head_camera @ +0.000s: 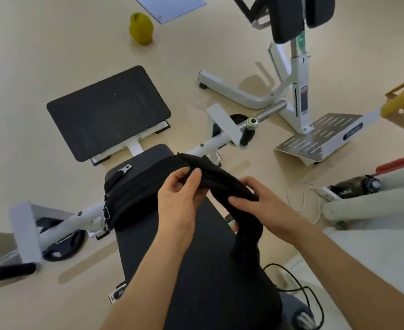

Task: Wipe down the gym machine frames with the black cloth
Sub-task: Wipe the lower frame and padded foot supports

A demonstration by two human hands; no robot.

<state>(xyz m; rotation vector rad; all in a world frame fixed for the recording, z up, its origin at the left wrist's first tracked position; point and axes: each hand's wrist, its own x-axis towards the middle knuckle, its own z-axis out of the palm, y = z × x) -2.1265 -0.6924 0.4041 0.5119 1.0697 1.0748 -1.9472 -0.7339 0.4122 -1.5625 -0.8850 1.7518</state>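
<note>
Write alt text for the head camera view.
Two hands hold a bunched black cloth over a black padded bench: the left hand pinches one end, the right hand grips its middle. White machine frames stand around it.

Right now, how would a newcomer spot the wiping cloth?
Find the long black bench pad. Over it, the left hand and right hand pinch the black cloth between them. Unlike the buckled black bag alongside, it hangs limp below the right hand.

Black cloth's [222, 178] lower end kinda vanishes against the dark seat pad [134, 248]; yellow thing [402, 108] on the right's cut off.
</note>
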